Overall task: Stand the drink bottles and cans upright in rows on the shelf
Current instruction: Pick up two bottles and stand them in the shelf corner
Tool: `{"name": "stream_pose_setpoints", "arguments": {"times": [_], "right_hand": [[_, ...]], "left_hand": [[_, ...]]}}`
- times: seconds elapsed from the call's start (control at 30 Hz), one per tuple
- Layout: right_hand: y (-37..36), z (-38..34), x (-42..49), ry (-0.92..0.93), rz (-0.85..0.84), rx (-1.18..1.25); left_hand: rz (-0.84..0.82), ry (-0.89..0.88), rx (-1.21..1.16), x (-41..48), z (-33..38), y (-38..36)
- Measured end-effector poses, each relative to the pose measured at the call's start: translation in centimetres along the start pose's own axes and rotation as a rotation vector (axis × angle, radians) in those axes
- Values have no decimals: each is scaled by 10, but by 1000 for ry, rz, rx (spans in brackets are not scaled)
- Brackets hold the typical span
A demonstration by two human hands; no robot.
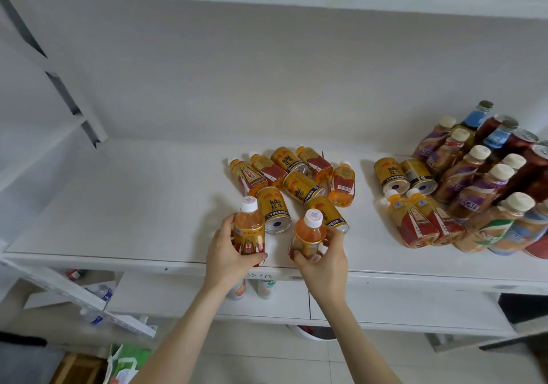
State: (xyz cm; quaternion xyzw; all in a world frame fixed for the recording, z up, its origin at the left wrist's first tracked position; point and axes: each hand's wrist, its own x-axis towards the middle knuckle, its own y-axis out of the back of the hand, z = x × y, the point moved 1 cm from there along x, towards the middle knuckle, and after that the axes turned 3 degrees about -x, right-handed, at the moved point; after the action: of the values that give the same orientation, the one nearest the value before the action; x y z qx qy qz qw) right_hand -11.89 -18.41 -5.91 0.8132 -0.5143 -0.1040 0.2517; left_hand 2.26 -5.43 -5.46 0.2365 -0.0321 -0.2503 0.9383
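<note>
My left hand (pixel 226 250) grips an orange tea bottle (pixel 248 226) with a white cap, held upright near the front edge of the white shelf (pixel 118 205). My right hand (pixel 323 257) grips a second orange tea bottle (pixel 308 235), also upright, just to the right. Behind them lies a heap of gold energy-drink cans (pixel 301 188) and orange tea bottles (pixel 342 183) on their sides. Two more gold cans (pixel 391 174) and two tea bottles (pixel 410 225) lie further right.
At the far right stand rows of upright coffee bottles (pixel 471 173), blue-labelled bottles (pixel 474 118) and dark red cans (pixel 522 143). A lower shelf (pixel 267 300) holds other bottles. A slanted shelf upright (pixel 59 87) rises at the left. A green bag (pixel 127 363) sits on the floor.
</note>
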Motion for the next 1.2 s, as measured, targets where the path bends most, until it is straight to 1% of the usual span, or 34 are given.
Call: {"name": "stream_pose_setpoints", "arguments": {"times": [0.13,0.27,0.33,0.53,0.63,0.83,0.97,1.07,1.2], "right_hand": [[1,-15,-1,2,-42,-32],[-10,-34,-13,33,-23,-26],[-19,-45,-19,17,-30,4],[-52,-74,-41,-4,23,63],[-69,-87,-50,-26,18,85],[-98,-113,-52,-1,-60,137],[-128,-130,-44,40,-140,129],[-154,-145,-40,78,-153,115],[-191,-168,-40,79,-164,120]], "left_hand": [[27,-23,-15,-2,-3,5],[49,-28,-42,-2,-14,22],[51,-40,-42,-1,-18,35],[10,-89,-11,10,-31,85],[-13,-124,8,15,-37,108],[4,-177,52,30,-45,139],[36,-175,59,48,-55,159],[51,-178,51,64,-66,181],[41,-185,61,84,-79,213]]}}
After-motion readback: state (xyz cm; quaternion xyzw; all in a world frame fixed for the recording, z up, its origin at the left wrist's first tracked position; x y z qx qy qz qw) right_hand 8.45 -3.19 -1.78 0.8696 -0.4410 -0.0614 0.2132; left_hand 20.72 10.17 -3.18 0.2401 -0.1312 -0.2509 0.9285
